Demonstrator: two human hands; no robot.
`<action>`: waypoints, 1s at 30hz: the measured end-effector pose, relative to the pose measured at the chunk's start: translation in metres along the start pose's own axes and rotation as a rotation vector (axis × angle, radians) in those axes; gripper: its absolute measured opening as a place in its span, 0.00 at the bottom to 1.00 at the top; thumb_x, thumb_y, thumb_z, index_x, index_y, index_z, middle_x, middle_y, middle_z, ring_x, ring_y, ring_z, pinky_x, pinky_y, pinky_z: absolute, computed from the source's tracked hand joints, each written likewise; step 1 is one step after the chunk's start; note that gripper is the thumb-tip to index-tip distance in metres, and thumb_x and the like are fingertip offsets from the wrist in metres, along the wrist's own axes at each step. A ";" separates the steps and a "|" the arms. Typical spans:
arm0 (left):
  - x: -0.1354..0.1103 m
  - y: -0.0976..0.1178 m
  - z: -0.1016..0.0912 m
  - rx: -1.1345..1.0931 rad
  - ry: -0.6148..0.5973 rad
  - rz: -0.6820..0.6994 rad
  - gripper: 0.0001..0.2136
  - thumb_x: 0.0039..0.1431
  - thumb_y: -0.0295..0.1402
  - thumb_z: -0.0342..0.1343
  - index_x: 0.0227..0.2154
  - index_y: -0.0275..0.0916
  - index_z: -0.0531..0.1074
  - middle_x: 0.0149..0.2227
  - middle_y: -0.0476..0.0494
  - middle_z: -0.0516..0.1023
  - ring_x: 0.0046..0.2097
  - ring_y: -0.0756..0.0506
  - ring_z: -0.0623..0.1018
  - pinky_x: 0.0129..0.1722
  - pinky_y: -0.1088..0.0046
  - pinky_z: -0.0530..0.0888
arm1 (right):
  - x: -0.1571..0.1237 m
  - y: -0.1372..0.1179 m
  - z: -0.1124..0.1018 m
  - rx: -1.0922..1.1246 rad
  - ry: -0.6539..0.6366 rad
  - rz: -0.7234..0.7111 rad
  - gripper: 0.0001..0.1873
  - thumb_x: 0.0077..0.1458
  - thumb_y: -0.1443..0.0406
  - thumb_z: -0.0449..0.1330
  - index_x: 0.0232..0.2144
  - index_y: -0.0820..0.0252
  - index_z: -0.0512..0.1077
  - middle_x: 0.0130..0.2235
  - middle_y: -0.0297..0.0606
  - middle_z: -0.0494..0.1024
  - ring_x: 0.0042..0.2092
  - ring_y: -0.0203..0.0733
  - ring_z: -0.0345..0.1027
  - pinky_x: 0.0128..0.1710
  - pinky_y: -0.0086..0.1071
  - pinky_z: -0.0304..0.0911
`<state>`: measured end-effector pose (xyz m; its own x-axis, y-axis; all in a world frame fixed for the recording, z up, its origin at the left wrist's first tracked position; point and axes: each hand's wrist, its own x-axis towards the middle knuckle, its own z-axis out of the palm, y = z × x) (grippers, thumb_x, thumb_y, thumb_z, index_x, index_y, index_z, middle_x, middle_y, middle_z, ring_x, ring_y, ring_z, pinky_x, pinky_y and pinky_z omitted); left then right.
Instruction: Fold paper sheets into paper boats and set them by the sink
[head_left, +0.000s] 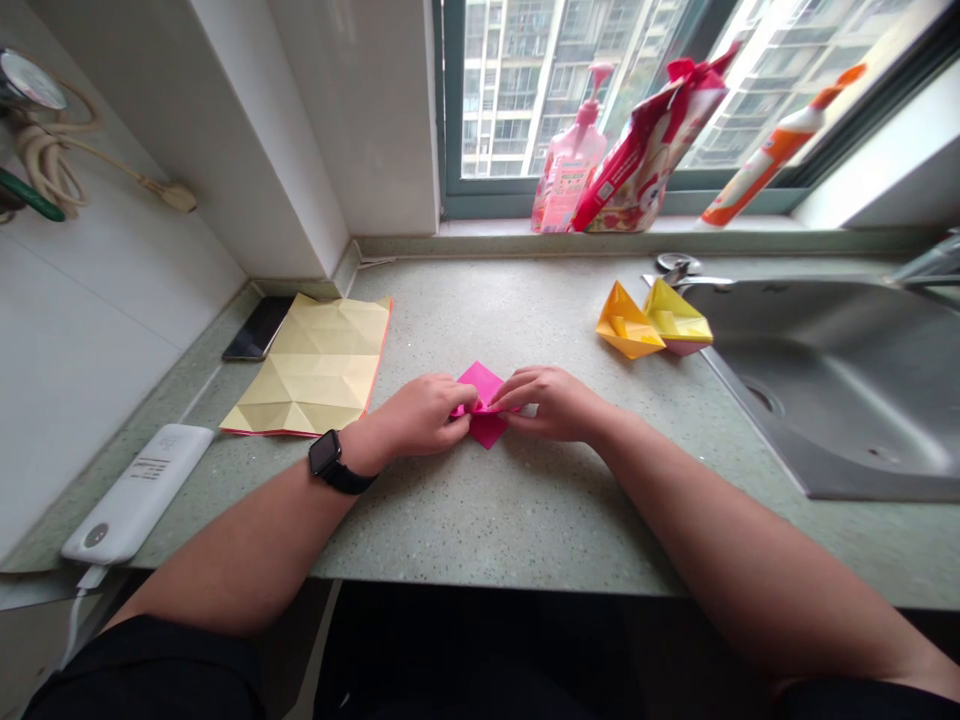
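Dark sleeves [150,670] are showing short of the near edge of a counter [465,540], where two bare hands are working a small pink paper [479,378] midway between near and far edges, well left of the sink [817,400]. The left hand [424,415] is pinching the paper's left side, thumb and fingertips almost together; the right hand [559,402] is holding the right side, thumb and fingers slightly apart around it. Folding is apparently running partway: the paper is already forming a compact diamond with a fold across its middle, but is not yet taking the open, peaked shape of the orange piece [628,325] and yellow piece [679,318] standing by the sink's far left corner, so shaping seems to be remaining. One corner is pointing toward the far edge, its opposite toward the near edge; the long axis is seemingly running between them, though fingers are covering the side corners.
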<state>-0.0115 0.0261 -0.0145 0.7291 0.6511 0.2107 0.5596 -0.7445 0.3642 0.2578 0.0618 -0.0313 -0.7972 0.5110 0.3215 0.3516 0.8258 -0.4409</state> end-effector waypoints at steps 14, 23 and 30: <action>-0.004 -0.006 0.002 0.021 0.028 -0.015 0.05 0.66 0.28 0.58 0.37 0.42 0.78 0.37 0.45 0.82 0.40 0.44 0.80 0.41 0.68 0.73 | 0.001 -0.005 -0.003 -0.002 -0.013 0.017 0.10 0.63 0.66 0.65 0.40 0.48 0.87 0.44 0.35 0.90 0.43 0.43 0.83 0.49 0.39 0.75; -0.002 0.000 -0.004 -0.046 0.045 -0.148 0.07 0.69 0.32 0.57 0.35 0.41 0.78 0.32 0.48 0.81 0.32 0.48 0.77 0.34 0.70 0.67 | 0.000 -0.003 -0.003 -0.038 -0.015 0.098 0.11 0.66 0.64 0.60 0.36 0.55 0.83 0.34 0.36 0.85 0.32 0.37 0.73 0.36 0.33 0.64; 0.002 -0.005 -0.005 -0.084 0.073 -0.321 0.12 0.73 0.37 0.56 0.35 0.39 0.79 0.32 0.46 0.83 0.31 0.47 0.76 0.33 0.69 0.64 | 0.004 -0.001 0.004 -0.089 0.046 0.276 0.12 0.67 0.62 0.59 0.31 0.55 0.77 0.28 0.33 0.77 0.29 0.36 0.65 0.33 0.34 0.56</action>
<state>-0.0140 0.0317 -0.0115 0.4895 0.8613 0.1361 0.7192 -0.4870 0.4956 0.2521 0.0622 -0.0324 -0.6430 0.7277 0.2386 0.5951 0.6709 -0.4423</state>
